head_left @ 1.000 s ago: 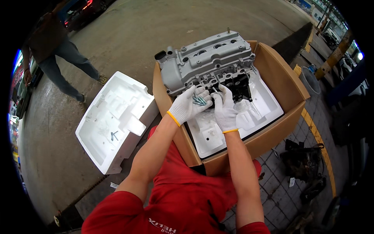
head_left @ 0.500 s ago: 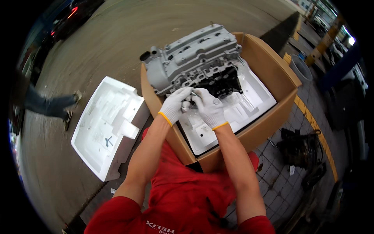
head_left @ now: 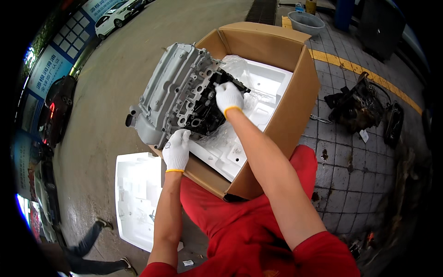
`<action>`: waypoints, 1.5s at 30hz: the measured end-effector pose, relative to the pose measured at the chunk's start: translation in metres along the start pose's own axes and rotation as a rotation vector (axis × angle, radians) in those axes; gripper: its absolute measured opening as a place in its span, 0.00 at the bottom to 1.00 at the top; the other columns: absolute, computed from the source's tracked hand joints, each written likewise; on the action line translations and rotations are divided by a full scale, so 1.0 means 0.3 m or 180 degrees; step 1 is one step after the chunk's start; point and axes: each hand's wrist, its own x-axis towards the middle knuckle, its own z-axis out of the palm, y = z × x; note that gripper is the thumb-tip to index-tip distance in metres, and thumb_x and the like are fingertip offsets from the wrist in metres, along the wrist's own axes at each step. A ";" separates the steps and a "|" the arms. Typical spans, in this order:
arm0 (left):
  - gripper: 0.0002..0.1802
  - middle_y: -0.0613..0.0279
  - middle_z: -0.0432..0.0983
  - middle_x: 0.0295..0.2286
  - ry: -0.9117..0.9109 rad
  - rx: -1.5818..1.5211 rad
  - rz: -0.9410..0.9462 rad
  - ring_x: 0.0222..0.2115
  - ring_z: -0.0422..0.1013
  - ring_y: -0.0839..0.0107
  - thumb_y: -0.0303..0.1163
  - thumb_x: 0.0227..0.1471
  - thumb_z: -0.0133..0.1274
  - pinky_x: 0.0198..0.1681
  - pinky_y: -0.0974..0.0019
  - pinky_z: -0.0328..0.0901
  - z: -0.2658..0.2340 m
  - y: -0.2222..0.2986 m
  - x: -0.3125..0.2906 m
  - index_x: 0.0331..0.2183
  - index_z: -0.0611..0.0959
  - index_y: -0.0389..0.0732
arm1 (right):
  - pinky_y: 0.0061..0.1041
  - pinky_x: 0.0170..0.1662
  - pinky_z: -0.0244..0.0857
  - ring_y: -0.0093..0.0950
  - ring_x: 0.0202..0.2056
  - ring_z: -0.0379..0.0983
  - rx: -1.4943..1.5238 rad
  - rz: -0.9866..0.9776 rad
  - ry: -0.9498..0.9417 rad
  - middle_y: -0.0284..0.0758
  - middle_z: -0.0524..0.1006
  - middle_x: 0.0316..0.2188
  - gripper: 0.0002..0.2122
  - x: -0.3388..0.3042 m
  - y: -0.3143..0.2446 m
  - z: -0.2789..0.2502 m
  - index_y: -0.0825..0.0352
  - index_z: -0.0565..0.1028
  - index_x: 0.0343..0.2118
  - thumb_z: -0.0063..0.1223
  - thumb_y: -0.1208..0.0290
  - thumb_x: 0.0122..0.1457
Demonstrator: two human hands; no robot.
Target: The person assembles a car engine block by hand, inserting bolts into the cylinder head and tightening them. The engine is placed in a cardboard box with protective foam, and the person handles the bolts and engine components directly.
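Moved apart since earlier: left hand [head_left: 176, 151] to near end, right hand [head_left: 230, 97] to black side, of engine [head_left: 168, 90]. Left fingers curled closed, right bent; contents indiscernible. Location: carton [head_left: 294, 124], left edge. Probably heavy, rigid; grip beneath casting ends.

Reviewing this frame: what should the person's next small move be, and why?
Probably a gentle probe with the right hand along the dark side of the engine: that hand is already there, fingers bent, while the left hand is close by. Whether either grip holds anything is hidden.
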 end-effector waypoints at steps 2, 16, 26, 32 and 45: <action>0.19 0.53 0.86 0.40 -0.0112 0.0007 -0.0166 0.42 0.82 0.53 0.47 0.70 0.51 0.47 0.54 0.73 0.003 -0.006 0.009 0.47 0.87 0.43 | 0.45 0.56 0.73 0.46 0.53 0.81 -0.0009 0.0155 0.0261 0.43 0.85 0.50 0.18 0.090 -0.013 -0.018 0.56 0.82 0.49 0.52 0.50 0.68; 0.21 0.51 0.86 0.39 -0.0103 -0.0227 -0.0353 0.42 0.82 0.53 0.48 0.69 0.52 0.47 0.55 0.73 0.004 -0.010 0.011 0.47 0.87 0.41 | 0.44 0.55 0.73 0.43 0.53 0.80 -0.0428 -0.0275 -0.0101 0.39 0.85 0.50 0.16 0.030 0.023 0.096 0.53 0.81 0.51 0.54 0.50 0.67; 0.20 0.52 0.86 0.38 -0.0124 -0.0085 -0.0443 0.40 0.82 0.52 0.49 0.69 0.53 0.46 0.55 0.73 -0.003 0.002 0.013 0.46 0.88 0.43 | 0.43 0.54 0.74 0.42 0.52 0.81 -0.0501 -0.0362 -0.0022 0.38 0.85 0.48 0.16 0.041 0.022 0.124 0.53 0.82 0.49 0.55 0.50 0.67; 0.20 0.51 0.86 0.38 -0.0126 -0.0159 -0.0473 0.40 0.82 0.52 0.48 0.69 0.53 0.46 0.55 0.73 -0.004 0.008 0.016 0.45 0.88 0.43 | 0.43 0.53 0.74 0.42 0.50 0.81 -0.0654 -0.0608 0.0116 0.38 0.86 0.46 0.15 0.037 0.032 0.150 0.53 0.81 0.48 0.55 0.49 0.67; 0.21 0.50 0.86 0.39 -0.0208 -0.0232 -0.0532 0.42 0.82 0.51 0.48 0.69 0.50 0.46 0.53 0.73 -0.017 0.006 0.015 0.46 0.88 0.44 | 0.44 0.55 0.73 0.45 0.53 0.81 -0.0458 -0.0358 -0.0081 0.43 0.85 0.51 0.21 0.049 0.022 0.140 0.56 0.84 0.50 0.51 0.47 0.67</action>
